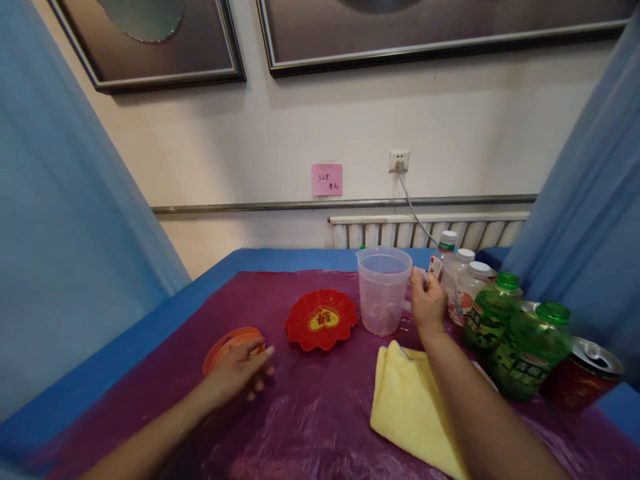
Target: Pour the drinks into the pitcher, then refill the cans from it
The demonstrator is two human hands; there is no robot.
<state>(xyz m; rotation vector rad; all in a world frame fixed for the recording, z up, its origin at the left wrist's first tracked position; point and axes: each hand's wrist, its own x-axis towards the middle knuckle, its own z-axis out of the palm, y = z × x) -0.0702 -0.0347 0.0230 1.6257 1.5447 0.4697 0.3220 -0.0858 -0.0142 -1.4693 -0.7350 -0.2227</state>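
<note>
A clear plastic measuring jug (384, 293) stands upright at the centre right, and my right hand (428, 303) is wrapped round its handle. Left of the jug lies a red scalloped plate (321, 320) with a yellow design. My left hand (243, 365) is at an orange round dish (220, 348), partly covering it; its fingers are apart, slightly curled and a little blurred. A folded yellow cloth (410, 407) lies below the jug, partly behind my right forearm.
Capped clear bottles (467, 290), green bottles (533, 350) and a dark red can (585, 373) crowd the right side. Purple plastic sheeting (310, 413) covers the blue table (115, 347). Blue curtains hang on both sides; a cable runs down from a wall socket (399, 161).
</note>
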